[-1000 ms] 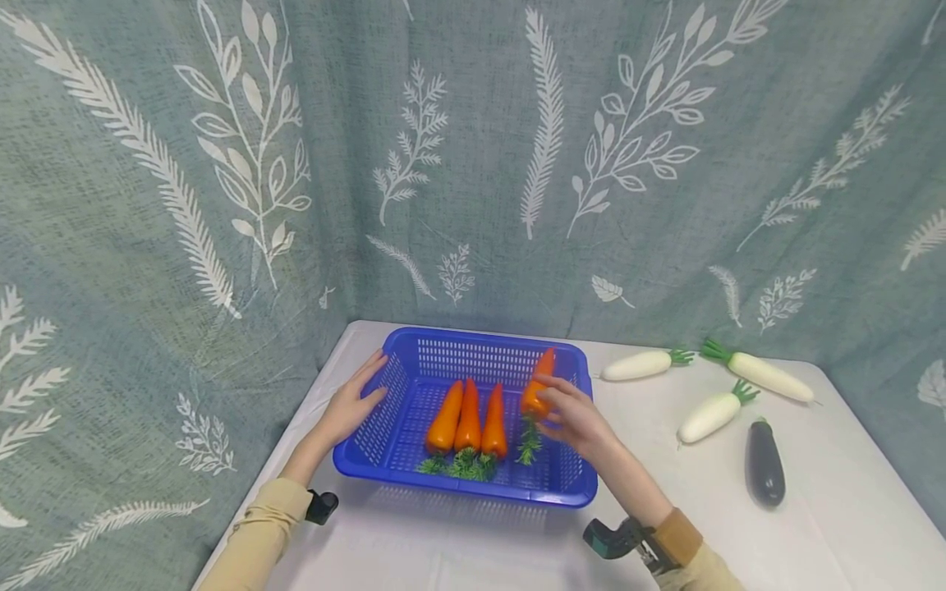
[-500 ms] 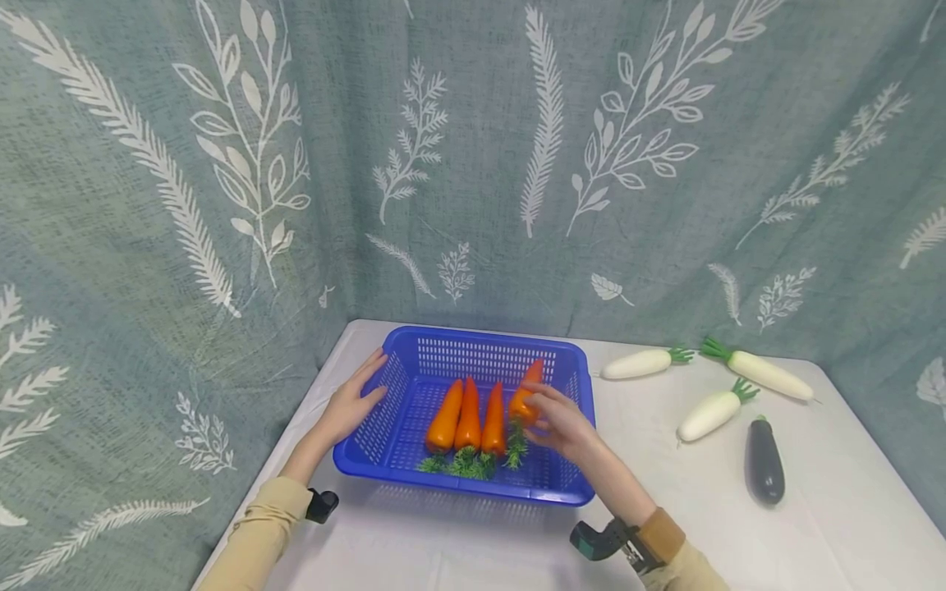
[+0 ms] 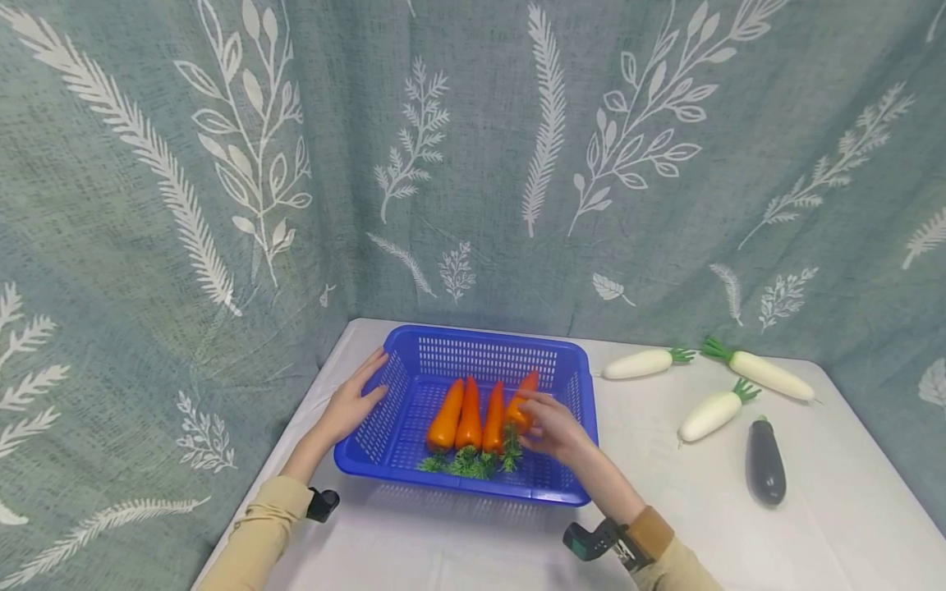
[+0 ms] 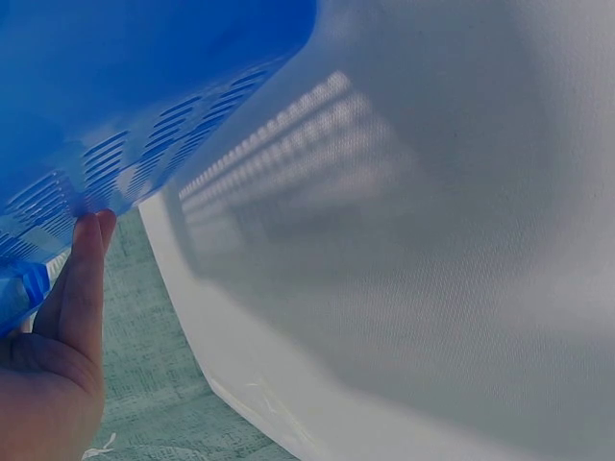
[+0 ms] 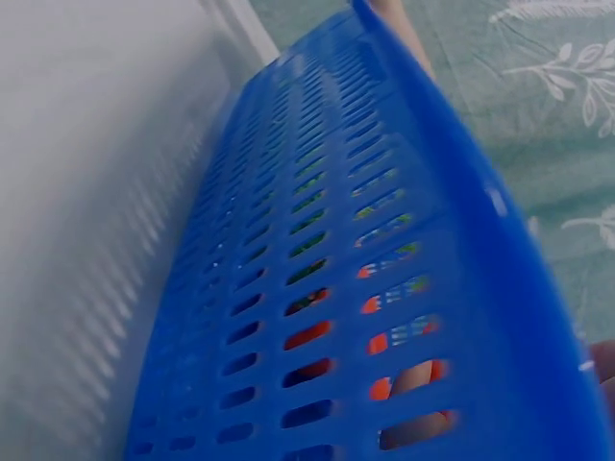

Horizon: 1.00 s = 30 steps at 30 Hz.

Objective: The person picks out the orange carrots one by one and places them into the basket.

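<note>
A blue plastic basket (image 3: 473, 490) with slotted walls stands on the table. At its left side my left hand (image 3: 347, 410) holds the rim, thumb over the edge; the left wrist view shows its fingers (image 4: 85, 279) straight against the outer wall. Inside, three carrots (image 3: 469, 423) lie side by side, tips to the back and green tops towards me. My right hand (image 3: 553, 427) reaches over the right wall and grips a fourth carrot (image 3: 520, 410), tilted close beside them. Through the slots, the right wrist view shows orange and a finger; the rest of the grip is hidden.
On the white table (image 3: 650, 525), to the right of the basket, lie three white radishes (image 3: 643, 364) with green tops. An eggplant (image 3: 765, 464) lies nearer on the far right. A patterned green curtain (image 3: 473, 164) hangs behind the table and at its sides.
My right hand has moved left and a little towards me with its carrot, bringing it beside the other three. The left hand keeps its place at the basket.
</note>
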{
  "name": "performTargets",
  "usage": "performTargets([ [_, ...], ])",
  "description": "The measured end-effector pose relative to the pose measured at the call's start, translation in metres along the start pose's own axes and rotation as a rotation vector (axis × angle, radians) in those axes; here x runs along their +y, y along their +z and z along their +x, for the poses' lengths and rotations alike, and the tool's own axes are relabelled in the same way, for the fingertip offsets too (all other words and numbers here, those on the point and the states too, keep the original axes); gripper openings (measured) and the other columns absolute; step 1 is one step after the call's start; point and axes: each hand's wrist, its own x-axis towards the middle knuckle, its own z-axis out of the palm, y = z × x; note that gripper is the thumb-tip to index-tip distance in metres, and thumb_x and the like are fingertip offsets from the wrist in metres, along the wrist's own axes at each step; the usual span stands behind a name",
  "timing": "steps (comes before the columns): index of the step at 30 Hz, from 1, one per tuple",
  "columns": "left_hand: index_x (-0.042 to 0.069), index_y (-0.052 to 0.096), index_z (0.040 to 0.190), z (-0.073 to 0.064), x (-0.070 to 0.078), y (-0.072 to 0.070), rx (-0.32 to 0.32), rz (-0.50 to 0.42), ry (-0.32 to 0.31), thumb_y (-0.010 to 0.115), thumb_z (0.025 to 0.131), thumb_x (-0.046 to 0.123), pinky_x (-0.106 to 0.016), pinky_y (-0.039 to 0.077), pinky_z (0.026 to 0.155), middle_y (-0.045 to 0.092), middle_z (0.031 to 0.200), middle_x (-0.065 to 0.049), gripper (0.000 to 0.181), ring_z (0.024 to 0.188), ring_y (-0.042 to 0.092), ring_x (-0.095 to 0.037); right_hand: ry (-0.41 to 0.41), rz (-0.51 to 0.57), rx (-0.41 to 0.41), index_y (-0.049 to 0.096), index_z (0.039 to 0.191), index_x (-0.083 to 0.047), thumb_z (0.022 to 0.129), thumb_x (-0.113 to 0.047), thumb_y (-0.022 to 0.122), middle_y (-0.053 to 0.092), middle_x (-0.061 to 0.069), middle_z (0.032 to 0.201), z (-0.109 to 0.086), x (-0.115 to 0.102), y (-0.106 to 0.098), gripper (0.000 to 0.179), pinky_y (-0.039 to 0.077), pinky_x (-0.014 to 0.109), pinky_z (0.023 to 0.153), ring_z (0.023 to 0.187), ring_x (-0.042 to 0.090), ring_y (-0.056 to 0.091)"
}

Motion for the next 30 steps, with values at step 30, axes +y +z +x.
performTargets([
  [30, -0.007, 0.033, 0.148, -0.002, 0.007, -0.002, -0.006, 0.012, -0.006, 0.049, 0.098, 0.003, -0.056, 0.018, 0.115, 0.022, 0.157, -0.023, 0.053, 0.143, 0.020, -0.043, -0.012, -0.176, -0.009, 0.053, 0.130, 0.007, 0.094, -0.008, 0.055, 0.061, 0.013, 0.097, 0.002, 0.014, 0.001, 0.040, 0.053, 0.052, 0.089, 0.073, 0.019, 0.057],
])
